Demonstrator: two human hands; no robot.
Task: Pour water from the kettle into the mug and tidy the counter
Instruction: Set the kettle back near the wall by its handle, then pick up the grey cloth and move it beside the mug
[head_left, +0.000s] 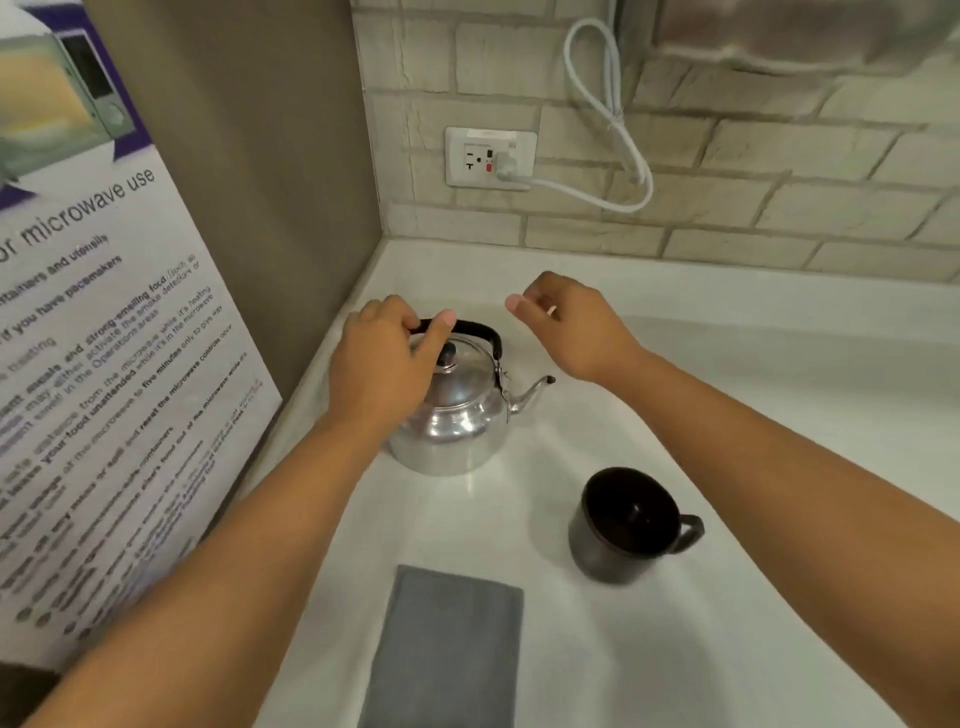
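Kettle: polished silver metal, rounded body, domed lid with a dark knob, thin curved spout pointing right, black arched handle standing upright over the lid; it stands on the white table near the back left corner.
Left hand: fingers curled over the left part of the kettle's black handle, thumb tip on top of it; whether the grip is fully closed around the handle cannot be told.
Right hand: loosely curled in the air above the table, just right of the kettle's handle and apart from it, holding nothing.
Mug: dark, matte, upright, mouth open, handle to the right; it stands on the table in front of and to the right of the kettle, apart from it.
Cloth: grey, folded into a flat rectangle, lying on the near part of the table, left of the mug.
Wall: pale brick with a white outlet and a looped white cable plugged in.
Poster: microwave-use notice on the left panel.
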